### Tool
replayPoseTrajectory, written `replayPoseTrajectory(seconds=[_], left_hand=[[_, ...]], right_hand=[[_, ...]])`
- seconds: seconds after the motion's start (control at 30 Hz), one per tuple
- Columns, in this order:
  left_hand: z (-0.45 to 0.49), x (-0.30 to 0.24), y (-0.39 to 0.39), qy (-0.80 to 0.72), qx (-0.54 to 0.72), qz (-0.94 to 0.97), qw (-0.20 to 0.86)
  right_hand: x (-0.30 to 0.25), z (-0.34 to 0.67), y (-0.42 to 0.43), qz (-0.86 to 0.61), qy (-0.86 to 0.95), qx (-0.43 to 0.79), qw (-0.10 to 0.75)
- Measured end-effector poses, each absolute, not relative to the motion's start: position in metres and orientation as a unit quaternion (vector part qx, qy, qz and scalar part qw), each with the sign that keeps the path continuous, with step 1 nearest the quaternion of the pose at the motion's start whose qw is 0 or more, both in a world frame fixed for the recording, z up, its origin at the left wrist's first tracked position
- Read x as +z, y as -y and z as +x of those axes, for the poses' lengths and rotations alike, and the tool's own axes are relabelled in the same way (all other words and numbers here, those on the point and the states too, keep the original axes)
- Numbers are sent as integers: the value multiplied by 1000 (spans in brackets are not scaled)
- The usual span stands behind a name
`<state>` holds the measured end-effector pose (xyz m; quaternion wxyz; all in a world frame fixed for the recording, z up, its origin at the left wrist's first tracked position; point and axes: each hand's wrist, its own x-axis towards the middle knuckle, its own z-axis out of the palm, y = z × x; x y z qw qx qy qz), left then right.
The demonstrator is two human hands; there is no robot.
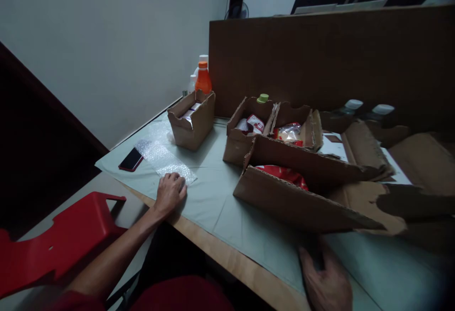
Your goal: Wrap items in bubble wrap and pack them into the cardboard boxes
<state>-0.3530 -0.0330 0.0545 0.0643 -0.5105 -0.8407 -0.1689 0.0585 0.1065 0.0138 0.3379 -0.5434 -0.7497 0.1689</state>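
Note:
My left hand (171, 193) rests at the front edge of the table with its fingers curled over the near end of a strip of bubble wrap (165, 156). The strip lies flat and runs back to the left, past a dark-screened phone (131, 160). At the lower right, my right hand (329, 280) is closed around a dark object (314, 254), too dim and blurred to name. It sits low over the cloth, just in front of a long cardboard box (284, 202) with a red packet (284, 176) inside.
Further cardboard boxes (194, 131) hold small packets. An orange bottle (203, 81) stands at the back left, and white-capped bottles (353, 105) are behind the boxes. A brown panel (320, 59) closes off the back. A red plastic stool (78, 235) is beside the table.

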Motion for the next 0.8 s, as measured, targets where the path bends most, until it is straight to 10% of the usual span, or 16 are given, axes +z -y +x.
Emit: replayPoseTrajectory(seconds=[0.27, 0.8], left_hand=[[-347, 69, 29, 811, -229, -534, 63], [-251, 77, 75, 624, -345, -686, -144]], right_hand=[[20, 68, -77, -489, 821, 22, 292], [44, -26, -33, -186, 931, 223, 220]])
